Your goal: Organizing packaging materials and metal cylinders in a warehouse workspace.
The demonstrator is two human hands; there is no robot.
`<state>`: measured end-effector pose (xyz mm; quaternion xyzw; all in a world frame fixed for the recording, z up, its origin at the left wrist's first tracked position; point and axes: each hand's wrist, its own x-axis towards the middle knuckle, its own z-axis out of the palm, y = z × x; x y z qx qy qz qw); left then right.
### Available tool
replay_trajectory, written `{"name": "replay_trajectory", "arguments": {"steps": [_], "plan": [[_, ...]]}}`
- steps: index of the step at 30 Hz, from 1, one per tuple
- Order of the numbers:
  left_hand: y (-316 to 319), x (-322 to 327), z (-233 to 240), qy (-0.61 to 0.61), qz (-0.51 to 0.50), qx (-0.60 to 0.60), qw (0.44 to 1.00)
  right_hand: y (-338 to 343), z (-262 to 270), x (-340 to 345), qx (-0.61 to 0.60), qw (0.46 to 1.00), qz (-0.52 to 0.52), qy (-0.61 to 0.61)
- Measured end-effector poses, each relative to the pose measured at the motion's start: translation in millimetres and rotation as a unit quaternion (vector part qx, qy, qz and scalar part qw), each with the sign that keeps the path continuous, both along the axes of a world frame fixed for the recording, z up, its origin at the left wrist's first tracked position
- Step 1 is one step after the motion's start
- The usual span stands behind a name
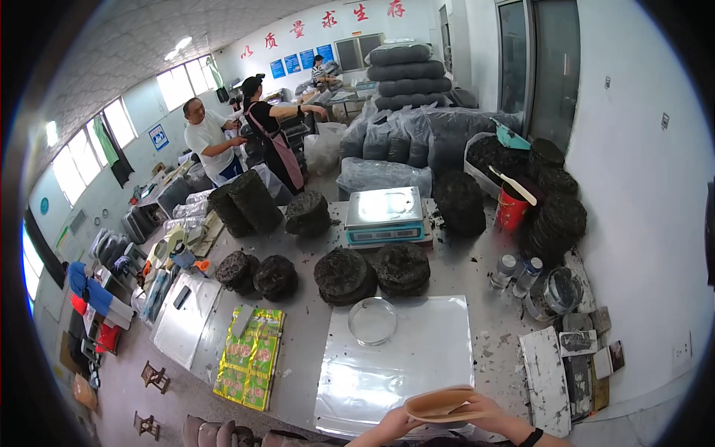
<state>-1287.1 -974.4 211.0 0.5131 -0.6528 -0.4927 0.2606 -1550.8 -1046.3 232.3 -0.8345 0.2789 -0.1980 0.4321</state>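
Note:
At the front edge of the metal-topped table, my left hand and my right hand hold a tan, shallow oval container between them. It is tilted, and its exact kind is unclear. Under and beyond it lies a stack of clear plastic sheets. A transparent round ring rests on the far part of the sheets. Just behind the ring stand two stacks of dark round cakes, apparently dried seaweed. A dark band circles my right wrist.
A digital scale stands behind the cakes. Printed yellow-green bags lie left, with more dark cakes beyond. Right are clear jars, a red canister and white boards. Two people stand past the table.

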Motion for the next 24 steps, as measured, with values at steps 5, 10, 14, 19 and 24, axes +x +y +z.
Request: {"name": "replay_trajectory", "arguments": {"steps": [5,10,14,19,24], "plan": [[6,6,-47,-0.039,-0.011,0.044,0.998,3,9,0,-0.100,0.994,0.037,0.018],[-2,4,-43,-0.146,-0.077,0.068,0.984,-5,-8,-4,-0.020,1.000,-0.001,-0.018],[6,10,-37,-0.163,-0.072,-0.007,0.984,11,9,0,0.064,0.996,-0.055,-0.004],[18,11,-71,-0.214,-0.088,0.032,0.972,11,23,7,0.014,0.998,-0.034,0.049],[20,10,-84,-0.229,-0.071,0.031,0.970,6,22,11,-0.075,0.997,0.010,0.010]]}}
